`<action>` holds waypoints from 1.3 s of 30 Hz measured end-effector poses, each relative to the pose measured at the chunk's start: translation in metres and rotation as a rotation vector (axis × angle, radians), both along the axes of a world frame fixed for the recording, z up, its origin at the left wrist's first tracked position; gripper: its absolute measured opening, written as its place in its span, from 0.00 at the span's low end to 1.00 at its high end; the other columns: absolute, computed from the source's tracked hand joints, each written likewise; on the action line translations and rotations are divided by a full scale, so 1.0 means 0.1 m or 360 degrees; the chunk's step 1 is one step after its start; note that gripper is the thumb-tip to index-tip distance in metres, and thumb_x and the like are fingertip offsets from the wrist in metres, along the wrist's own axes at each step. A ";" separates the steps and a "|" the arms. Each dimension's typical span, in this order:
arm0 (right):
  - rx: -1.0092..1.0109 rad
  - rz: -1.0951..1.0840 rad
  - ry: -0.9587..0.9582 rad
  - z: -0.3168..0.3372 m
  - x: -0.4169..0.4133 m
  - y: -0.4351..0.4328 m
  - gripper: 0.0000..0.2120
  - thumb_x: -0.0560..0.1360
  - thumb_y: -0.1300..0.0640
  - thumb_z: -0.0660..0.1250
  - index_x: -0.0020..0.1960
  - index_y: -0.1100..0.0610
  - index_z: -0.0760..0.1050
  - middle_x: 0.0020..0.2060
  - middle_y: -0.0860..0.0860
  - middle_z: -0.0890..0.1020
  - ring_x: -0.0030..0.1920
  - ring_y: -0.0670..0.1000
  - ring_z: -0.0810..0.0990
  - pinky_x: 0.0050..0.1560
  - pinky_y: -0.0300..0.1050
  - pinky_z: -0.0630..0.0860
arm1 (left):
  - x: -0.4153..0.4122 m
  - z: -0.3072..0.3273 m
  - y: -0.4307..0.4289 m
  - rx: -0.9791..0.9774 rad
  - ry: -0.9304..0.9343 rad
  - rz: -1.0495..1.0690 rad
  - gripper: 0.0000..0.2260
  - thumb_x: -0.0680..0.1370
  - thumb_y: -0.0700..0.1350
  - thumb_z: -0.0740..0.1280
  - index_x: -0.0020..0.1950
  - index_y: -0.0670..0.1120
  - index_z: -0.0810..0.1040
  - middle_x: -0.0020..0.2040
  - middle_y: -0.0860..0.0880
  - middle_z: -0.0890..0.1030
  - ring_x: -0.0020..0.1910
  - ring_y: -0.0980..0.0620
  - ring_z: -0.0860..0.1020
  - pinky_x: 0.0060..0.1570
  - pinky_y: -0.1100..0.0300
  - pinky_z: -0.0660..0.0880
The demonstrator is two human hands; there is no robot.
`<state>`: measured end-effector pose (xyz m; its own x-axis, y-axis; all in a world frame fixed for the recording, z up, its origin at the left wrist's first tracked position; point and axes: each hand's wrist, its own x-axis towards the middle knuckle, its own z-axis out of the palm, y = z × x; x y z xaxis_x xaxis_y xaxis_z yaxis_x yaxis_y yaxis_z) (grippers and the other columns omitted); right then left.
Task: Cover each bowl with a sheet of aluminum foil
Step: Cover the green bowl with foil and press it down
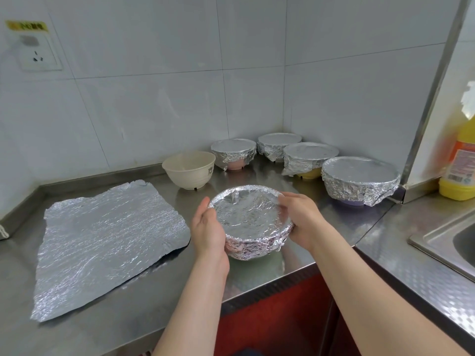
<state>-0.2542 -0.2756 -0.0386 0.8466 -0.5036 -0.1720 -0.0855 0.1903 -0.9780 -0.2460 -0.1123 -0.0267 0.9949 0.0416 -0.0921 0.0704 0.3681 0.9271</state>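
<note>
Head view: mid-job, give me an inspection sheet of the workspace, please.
Surface: steel counter, running round a corner.
Job's things: wrapped bowl near the front edge; four covered bowls in the back corner; bare bowl uncovered, left of them; foil sheet lying flat at left.
Clutter: nothing seen.
Hands: left hand and right hand grip the wrapped bowl's sides.
Cables: nothing seen.
Surroundings: tiled wall; socket upper left; yellow bottle and sink at right.
</note>
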 end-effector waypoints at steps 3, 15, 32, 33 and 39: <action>-0.0086 -0.0039 0.0036 -0.06 -0.04 0.00 0.17 0.78 0.55 0.61 0.66 0.58 0.73 0.50 0.57 0.83 0.54 0.59 0.81 0.62 0.60 0.74 | 0.19 -0.07 0.03 0.0054 0.0059 -0.0079 0.16 0.77 0.38 0.60 0.52 0.57 0.80 0.57 0.49 0.81 0.58 0.48 0.78 0.62 0.43 0.73; -0.0570 0.0483 0.0112 0.48 0.14 -0.21 0.15 0.77 0.53 0.69 0.62 0.55 0.78 0.56 0.54 0.83 0.57 0.55 0.80 0.66 0.56 0.72 | 0.51 0.02 0.16 0.0266 0.0022 -0.0433 0.18 0.75 0.30 0.59 0.54 0.47 0.83 0.47 0.43 0.85 0.45 0.46 0.82 0.46 0.52 0.80; -0.1141 0.0503 0.0425 0.50 0.20 -0.08 0.10 0.82 0.55 0.59 0.51 0.53 0.79 0.44 0.56 0.82 0.41 0.53 0.77 0.50 0.45 0.72 | 0.75 0.04 0.09 0.0382 -0.0083 -0.0548 0.16 0.76 0.32 0.64 0.56 0.49 0.82 0.52 0.46 0.83 0.51 0.47 0.80 0.59 0.46 0.76; -0.1002 0.0434 0.0394 0.49 0.14 -0.09 0.11 0.82 0.56 0.59 0.59 0.53 0.78 0.51 0.60 0.82 0.48 0.56 0.79 0.49 0.44 0.72 | 0.73 0.06 0.10 0.0338 -0.0111 -0.0503 0.15 0.76 0.34 0.65 0.57 0.48 0.82 0.54 0.47 0.83 0.53 0.49 0.81 0.59 0.50 0.76; -0.0233 0.0204 0.0096 0.30 0.03 -0.13 0.10 0.81 0.62 0.60 0.56 0.57 0.79 0.44 0.62 0.77 0.38 0.56 0.72 0.43 0.47 0.72 | 0.05 -0.08 0.20 0.0237 -0.0289 -0.0174 0.19 0.78 0.45 0.65 0.69 0.52 0.72 0.67 0.55 0.73 0.66 0.55 0.71 0.63 0.61 0.65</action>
